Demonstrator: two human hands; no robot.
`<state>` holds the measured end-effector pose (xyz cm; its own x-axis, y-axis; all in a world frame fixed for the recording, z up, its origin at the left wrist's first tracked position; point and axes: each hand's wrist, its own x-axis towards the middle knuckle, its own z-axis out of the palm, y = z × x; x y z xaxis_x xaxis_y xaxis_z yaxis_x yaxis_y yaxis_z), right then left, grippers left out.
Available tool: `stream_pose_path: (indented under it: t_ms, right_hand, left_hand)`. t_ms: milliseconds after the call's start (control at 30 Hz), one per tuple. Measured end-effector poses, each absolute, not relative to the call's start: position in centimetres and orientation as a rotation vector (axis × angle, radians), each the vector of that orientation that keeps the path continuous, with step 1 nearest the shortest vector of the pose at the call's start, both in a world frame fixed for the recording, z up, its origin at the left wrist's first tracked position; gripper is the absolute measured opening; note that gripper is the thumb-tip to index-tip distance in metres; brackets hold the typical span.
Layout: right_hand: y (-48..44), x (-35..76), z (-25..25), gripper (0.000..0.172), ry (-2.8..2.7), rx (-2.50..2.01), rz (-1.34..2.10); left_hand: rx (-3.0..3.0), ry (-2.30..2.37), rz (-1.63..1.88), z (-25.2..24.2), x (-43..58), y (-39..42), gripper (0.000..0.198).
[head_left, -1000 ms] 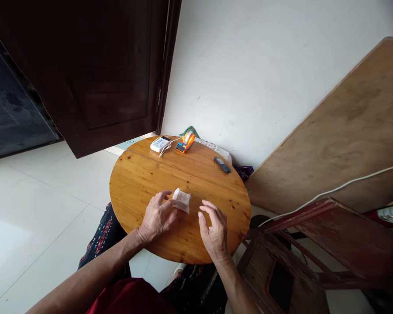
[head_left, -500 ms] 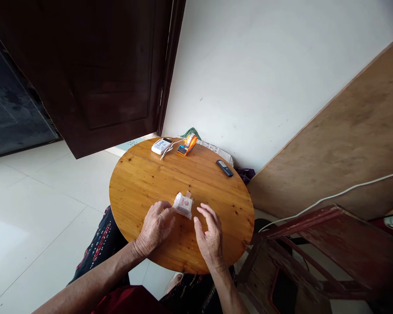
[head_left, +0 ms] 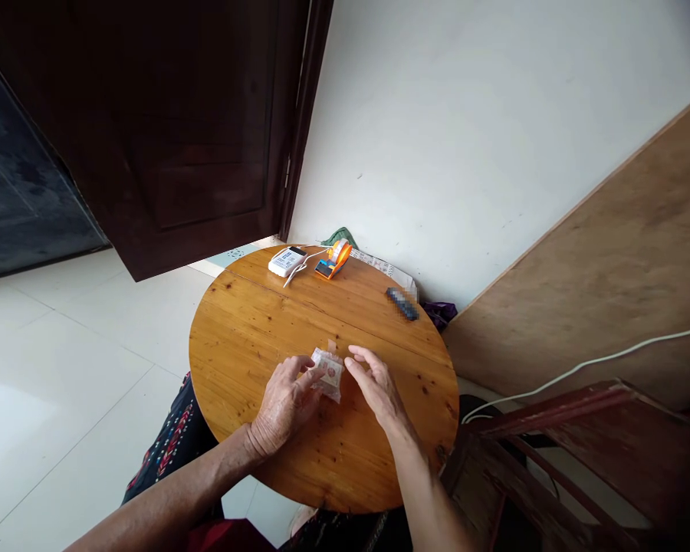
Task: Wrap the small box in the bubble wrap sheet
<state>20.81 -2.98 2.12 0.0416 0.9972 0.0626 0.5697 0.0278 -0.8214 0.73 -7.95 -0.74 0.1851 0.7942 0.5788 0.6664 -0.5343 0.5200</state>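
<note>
A small whitish packet (head_left: pixel 329 371) in clear wrap with a red print lies near the middle of the round wooden table (head_left: pixel 241 337). A short strip of tape (head_left: pixel 332 346) sticks out from its far edge. My left hand (head_left: pixel 290 399) is at the packet's left side, fingers apart, its fingertips over or against the wrap. On the right, my right hand (head_left: pixel 376 382) is held with fingers apart, its fingertips just beside the packet's upper right edge. Neither hand is closed round anything.
Toward the table's far edge are a white box-shaped device (head_left: pixel 287 261) with a white cable and an orange tape dispenser (head_left: pixel 333 261). A dark, blurred-out object (head_left: pixel 402 303) lies at the far right. A reddish wooden chair (head_left: pixel 575 445) stands right of the table.
My right hand has moved up, closer to the packet's upper right edge. My left fingers reach further over the packet's left side. The view has shifted slightly.
</note>
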Motion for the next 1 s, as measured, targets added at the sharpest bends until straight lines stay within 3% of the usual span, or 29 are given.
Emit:
stream_pose_path:
  t_ms: [267,433,533,700,1000]
  right_hand:
    - [1.8,18.8,1.9,0.045,-1.487,-1.652,1.074]
    - [2.6,17.7,2.6,0.047,-1.398,-1.520,1.066]
    - [1.5,17.8,3.5,0.037,-1.451,-1.430,0.991]
    - [-2.0,17.4,4.3,0.011,-1.752,-1.332,0.607]
    - [-5.4,17.0,3.0,0.028,-2.167,-1.159,-0.274]
  left_hand:
    - [2.453,1.416,1.228,-0.3,1.5,-7.6,0.027]
    - [2.485,1.394,1.224,-0.6,1.6,-7.4,0.024]
    - [2.485,1.397,1.214,-0.6,1.6,-7.2,0.023]
    - [2.458,1.437,1.193,-0.7,1.7,-6.5,0.024]
    - [2.242,1.358,1.262,-0.7,1.9,-5.3,0.015]
